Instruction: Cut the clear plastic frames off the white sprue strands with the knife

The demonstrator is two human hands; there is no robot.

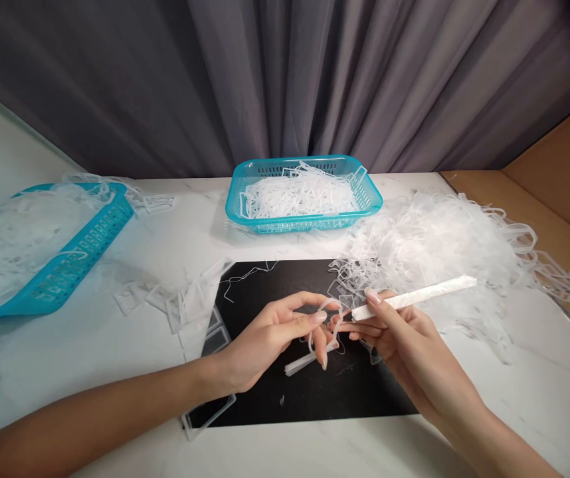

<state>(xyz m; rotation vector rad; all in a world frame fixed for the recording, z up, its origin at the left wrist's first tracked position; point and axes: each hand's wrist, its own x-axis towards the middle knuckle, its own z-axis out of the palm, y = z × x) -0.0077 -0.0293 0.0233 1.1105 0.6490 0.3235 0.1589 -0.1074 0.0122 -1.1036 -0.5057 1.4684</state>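
Note:
My left hand (270, 335) is over a black mat (260, 395), thumb and fingers pinching a thin translucent loop (340, 324) that hangs open around the fingertips. Close beside it, my right hand (407, 335) grips a white stick (427, 291) between thumb and fingers. The stick tilts up to the right, and its near end points at the loop. The fingertips of both hands almost meet; whether they touch I cannot tell. Below the left fingers, a short bundle of clear strips (299, 364) lies on the mat.
A blue basket (305, 224) of translucent frames stands at the back, another blue basket (80, 265) at the left. A large heap of translucent loops (439, 232) covers the right side. Loose clear frames (175, 309) lie left of the mat. Cardboard (554, 232) borders the right; a grey curtain (285, 79) hangs behind.

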